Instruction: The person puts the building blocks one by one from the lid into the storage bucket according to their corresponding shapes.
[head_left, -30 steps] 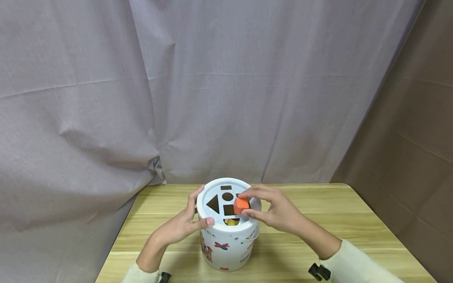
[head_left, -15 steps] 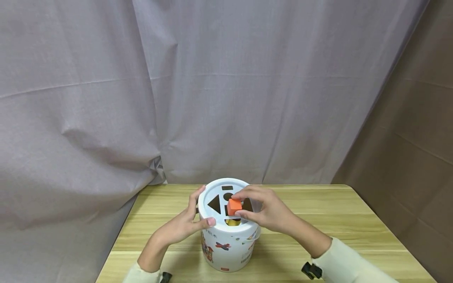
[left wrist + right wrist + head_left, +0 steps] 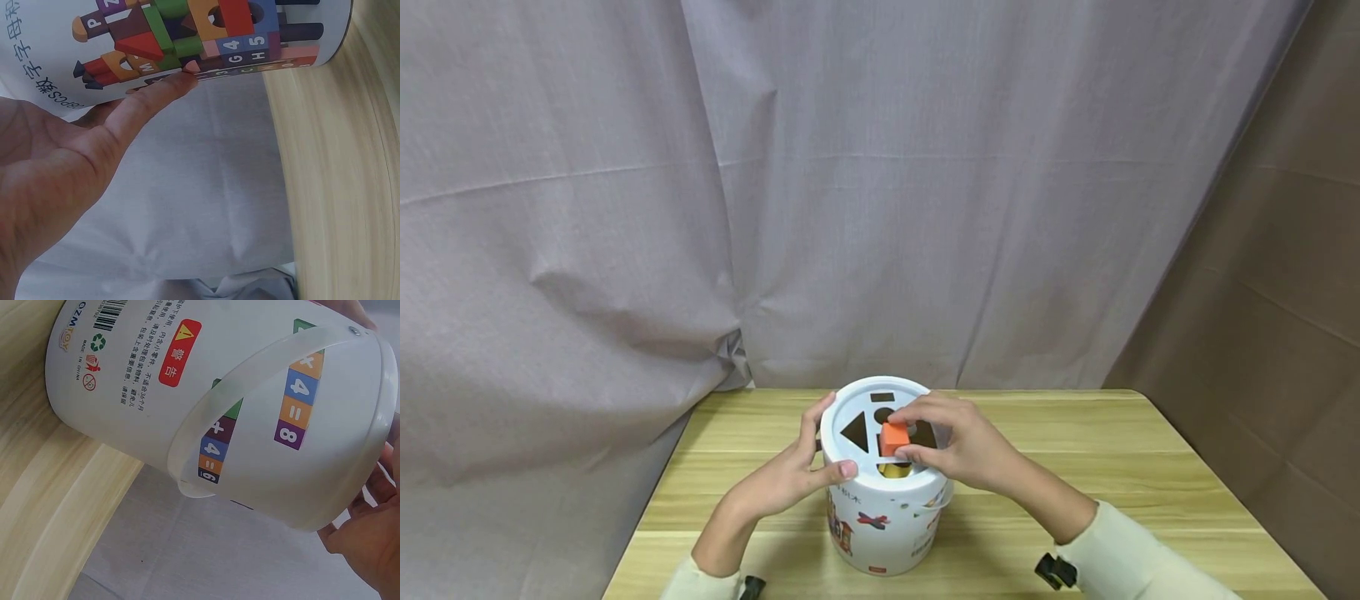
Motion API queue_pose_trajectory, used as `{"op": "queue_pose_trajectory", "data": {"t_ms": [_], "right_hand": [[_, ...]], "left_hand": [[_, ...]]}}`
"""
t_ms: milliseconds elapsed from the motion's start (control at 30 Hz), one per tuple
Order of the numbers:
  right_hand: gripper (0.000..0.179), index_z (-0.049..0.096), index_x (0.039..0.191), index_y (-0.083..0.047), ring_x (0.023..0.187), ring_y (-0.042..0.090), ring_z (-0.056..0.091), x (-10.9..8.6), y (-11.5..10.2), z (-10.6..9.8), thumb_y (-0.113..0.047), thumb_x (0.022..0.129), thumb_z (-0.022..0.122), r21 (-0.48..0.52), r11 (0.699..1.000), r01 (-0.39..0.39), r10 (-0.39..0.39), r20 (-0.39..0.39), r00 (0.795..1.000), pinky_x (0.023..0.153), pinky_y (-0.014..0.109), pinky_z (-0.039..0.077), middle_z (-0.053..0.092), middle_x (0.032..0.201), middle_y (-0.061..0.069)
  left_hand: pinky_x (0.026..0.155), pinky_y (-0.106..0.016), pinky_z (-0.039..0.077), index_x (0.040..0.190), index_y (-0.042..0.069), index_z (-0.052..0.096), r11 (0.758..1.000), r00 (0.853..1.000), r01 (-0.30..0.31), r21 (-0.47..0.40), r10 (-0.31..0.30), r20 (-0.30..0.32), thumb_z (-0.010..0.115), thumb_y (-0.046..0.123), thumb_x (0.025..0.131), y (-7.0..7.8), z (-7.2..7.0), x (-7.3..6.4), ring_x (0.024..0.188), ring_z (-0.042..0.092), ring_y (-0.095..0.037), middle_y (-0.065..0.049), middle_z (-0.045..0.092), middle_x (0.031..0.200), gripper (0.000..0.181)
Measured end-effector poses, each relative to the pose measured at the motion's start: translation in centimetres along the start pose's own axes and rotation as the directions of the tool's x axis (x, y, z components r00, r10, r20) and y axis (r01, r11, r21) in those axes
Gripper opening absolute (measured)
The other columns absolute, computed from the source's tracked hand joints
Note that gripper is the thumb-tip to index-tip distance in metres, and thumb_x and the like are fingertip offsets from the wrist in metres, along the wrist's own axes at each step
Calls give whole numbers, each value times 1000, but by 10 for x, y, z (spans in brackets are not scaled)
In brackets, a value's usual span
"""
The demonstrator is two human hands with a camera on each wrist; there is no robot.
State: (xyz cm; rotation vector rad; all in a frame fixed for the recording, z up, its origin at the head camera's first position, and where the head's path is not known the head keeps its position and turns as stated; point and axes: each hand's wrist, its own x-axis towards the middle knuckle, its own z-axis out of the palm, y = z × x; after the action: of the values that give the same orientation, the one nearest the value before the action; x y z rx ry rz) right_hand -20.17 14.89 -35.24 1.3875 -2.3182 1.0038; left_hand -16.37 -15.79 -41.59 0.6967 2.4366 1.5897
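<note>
Between the thumb and fingers of my right hand (image 3: 962, 440) is an orange cube block (image 3: 895, 438), pinched over the square hole in the lid (image 3: 842, 463). The block covers most of that hole; whether its underside touches the lid cannot be seen. My left hand (image 3: 793, 477) grips the left side of the white bucket (image 3: 887, 533), thumb on the lid's rim and fingers stretched along the wall. In the left wrist view those fingers (image 3: 147, 103) lie against the printed wall. Through the front hole something yellow (image 3: 893, 471) shows inside.
The bucket stands upright on a light wooden table (image 3: 1075, 467). Its pale handle (image 3: 215, 403) hangs down the side in the right wrist view. Grey curtain (image 3: 880, 208) closes off the back, and a brownish one (image 3: 1262, 275) the right.
My right hand has carried the orange block leftward, from the lid's right part to the square hole, then barely moved. The left hand and the bucket have kept their place.
</note>
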Motion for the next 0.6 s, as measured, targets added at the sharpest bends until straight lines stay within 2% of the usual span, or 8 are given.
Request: {"op": "queue_pose_trajectory", "data": {"t_ms": [133,333,467,600], "right_hand": [[42,82,125,-17,113,16,75,-1,-1,0,-17,85,97,-21,1000,-11,11,9,1000,101,40,63,83,121,-6],[42,82,124,-15,113,16,75,-1,-1,1,-17,85,97,-22,1000,-18,18,12,1000,101,39,64,84,120,-6],[42,82,123,-13,109,16,74,-1,0,2,-16,84,97,-21,1000,-12,12,8,1000,99,37,63,84,118,-5],[41,82,122,-13,109,17,75,-2,0,3,-17,84,97,-30,1000,3,-3,-2,1000,99,38,63,84,118,-3]], "left_hand": [[131,-77,26,174,33,-11,1000,1000,-9,8,9,1,73,57,104,0,1,-1,167,20,-55,-27,7,184,112],[132,-76,25,174,35,-10,1000,1000,8,11,-8,-5,74,55,104,0,1,-2,168,20,-52,-24,5,185,111],[133,-74,25,174,36,-9,1000,1000,12,9,-12,-7,74,53,104,-1,1,-1,169,20,-50,-22,5,186,110],[132,-76,26,175,34,-10,1000,1000,5,8,-5,-5,74,53,104,-1,1,-1,168,21,-53,-24,7,185,111]]}}
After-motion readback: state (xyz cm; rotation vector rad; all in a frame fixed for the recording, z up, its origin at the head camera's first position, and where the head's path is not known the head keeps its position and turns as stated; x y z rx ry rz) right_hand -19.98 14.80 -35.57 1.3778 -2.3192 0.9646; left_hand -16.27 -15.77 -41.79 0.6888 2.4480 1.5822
